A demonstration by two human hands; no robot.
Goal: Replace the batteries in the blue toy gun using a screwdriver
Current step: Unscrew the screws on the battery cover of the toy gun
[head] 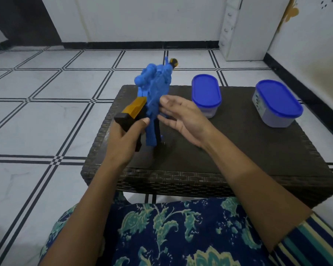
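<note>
Fingers [145, 121] of L hand [123, 140] grip blue toy gun [154, 96] by its black-yellow end, upright over bench [238, 150], approx 11 o'clock. R hand [183, 120] fingers straight, spread, at gun's side, holding nothing. Screwdriver not in view. Advise: steady gun, find batt. cover screw first.

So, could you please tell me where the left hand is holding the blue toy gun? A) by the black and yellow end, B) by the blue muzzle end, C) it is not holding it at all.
A: the left hand grips the black and yellow end of the blue toy gun, while the right hand is open beside its blue body.
</note>
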